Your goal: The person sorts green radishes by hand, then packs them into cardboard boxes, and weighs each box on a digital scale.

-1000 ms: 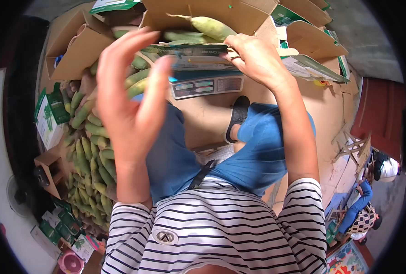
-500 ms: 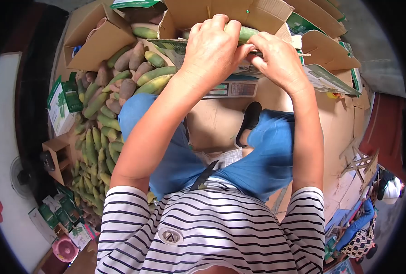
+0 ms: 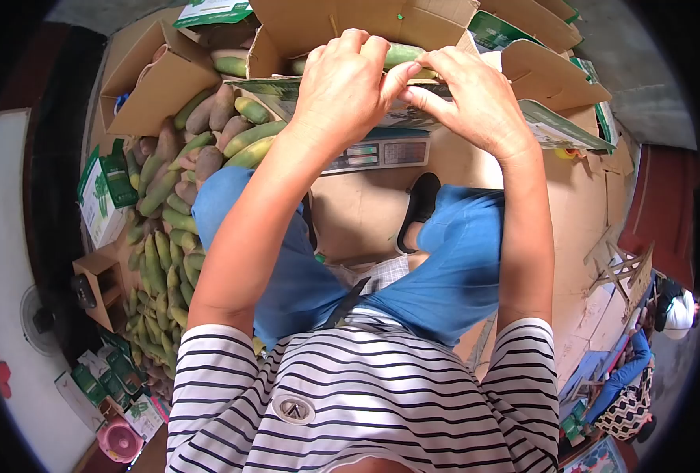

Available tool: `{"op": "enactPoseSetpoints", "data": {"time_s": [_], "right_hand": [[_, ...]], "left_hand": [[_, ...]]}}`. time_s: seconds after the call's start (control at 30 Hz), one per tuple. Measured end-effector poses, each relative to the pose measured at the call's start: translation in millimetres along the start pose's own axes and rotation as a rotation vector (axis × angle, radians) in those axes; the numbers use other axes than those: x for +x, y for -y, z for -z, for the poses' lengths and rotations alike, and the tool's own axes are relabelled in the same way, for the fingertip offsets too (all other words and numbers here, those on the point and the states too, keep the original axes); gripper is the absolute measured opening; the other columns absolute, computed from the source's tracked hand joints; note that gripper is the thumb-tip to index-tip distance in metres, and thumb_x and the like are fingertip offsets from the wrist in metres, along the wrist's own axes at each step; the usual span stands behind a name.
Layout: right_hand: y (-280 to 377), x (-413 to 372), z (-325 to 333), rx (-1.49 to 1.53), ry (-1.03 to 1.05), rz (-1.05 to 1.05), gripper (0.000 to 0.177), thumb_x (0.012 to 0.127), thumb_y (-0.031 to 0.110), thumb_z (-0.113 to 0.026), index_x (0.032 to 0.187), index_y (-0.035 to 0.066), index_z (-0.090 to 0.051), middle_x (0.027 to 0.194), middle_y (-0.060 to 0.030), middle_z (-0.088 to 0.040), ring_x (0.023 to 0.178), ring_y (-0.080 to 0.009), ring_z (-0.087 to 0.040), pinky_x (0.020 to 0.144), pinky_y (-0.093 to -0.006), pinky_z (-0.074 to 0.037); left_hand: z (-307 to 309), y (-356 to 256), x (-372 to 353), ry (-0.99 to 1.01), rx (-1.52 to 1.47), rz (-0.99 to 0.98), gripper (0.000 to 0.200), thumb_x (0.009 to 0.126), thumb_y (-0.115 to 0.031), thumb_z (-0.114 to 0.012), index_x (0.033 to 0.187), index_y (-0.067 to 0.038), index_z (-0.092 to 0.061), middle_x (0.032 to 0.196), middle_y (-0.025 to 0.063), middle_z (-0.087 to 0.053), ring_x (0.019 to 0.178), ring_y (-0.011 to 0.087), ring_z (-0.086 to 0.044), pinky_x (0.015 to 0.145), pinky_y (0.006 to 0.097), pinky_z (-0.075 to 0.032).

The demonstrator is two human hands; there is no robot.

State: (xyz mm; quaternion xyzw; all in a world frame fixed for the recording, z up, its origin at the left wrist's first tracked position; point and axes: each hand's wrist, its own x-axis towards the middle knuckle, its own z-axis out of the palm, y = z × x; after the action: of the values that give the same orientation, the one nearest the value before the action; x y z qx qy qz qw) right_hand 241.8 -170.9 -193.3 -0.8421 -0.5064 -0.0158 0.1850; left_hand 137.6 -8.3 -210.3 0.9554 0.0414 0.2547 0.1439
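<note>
At the top, my left hand [image 3: 342, 91] reaches over the near edge of an open cardboard box [image 3: 342, 24], its fingers curled down over a green radish [image 3: 403, 54]. My right hand [image 3: 480, 102] bends its fingers over the same radish's right end. Both thumbs point inward and nearly meet at the box's near edge. The fingertips are partly hidden inside the box. Below my hands sits a scale [image 3: 377, 152] with a display and a keypad. A printed flap [image 3: 267, 87] of the box hangs beside my left wrist.
A heap of green radishes [image 3: 161, 260], some soil-brown, spreads along my left. Other open cartons stand at the upper left [image 3: 157, 75] and upper right [image 3: 551, 83]. A green-and-white box [image 3: 102, 193] stands left of the heap. A person [image 3: 629, 386] is at the right edge.
The view has shifted slightly, so the box and heap sit further left. My thumb and forefinger on the right have spread apart. Both hands stay at the radish.
</note>
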Motion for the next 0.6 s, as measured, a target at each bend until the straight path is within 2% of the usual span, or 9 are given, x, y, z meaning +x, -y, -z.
{"op": "enactPoseSetpoints", "data": {"time_s": [0.27, 0.6], "right_hand": [[-4.4, -3.1, -0.2, 0.011, -0.005, 0.048, 0.056, 0.084, 0.057, -0.061, 0.103, 0.004, -0.067, 0.097, -0.0162, -0.064, 0.095, -0.0334, -0.063, 0.083, -0.0441, -0.050], [-2.9, -0.5, -2.6, 0.003, -0.078, 0.085, 0.053, 0.087, 0.055, -0.059, 0.098, 0.003, -0.067, 0.094, -0.0168, -0.065, 0.091, -0.0333, -0.065, 0.081, -0.0442, -0.051]], "left_hand": [[0.5, 1.8, 0.2, 0.005, -0.027, -0.017, 0.035, 0.094, -0.033, -0.057, 0.104, 0.000, -0.064, 0.102, 0.0183, -0.064, 0.093, 0.0359, -0.063, 0.079, 0.0443, -0.050], [3.5, 6.2, 0.2, 0.030, -0.020, 0.028, 0.034, 0.097, -0.033, -0.053, 0.105, -0.001, -0.064, 0.101, 0.0169, -0.064, 0.094, 0.0349, -0.062, 0.081, 0.0430, -0.049]]}}
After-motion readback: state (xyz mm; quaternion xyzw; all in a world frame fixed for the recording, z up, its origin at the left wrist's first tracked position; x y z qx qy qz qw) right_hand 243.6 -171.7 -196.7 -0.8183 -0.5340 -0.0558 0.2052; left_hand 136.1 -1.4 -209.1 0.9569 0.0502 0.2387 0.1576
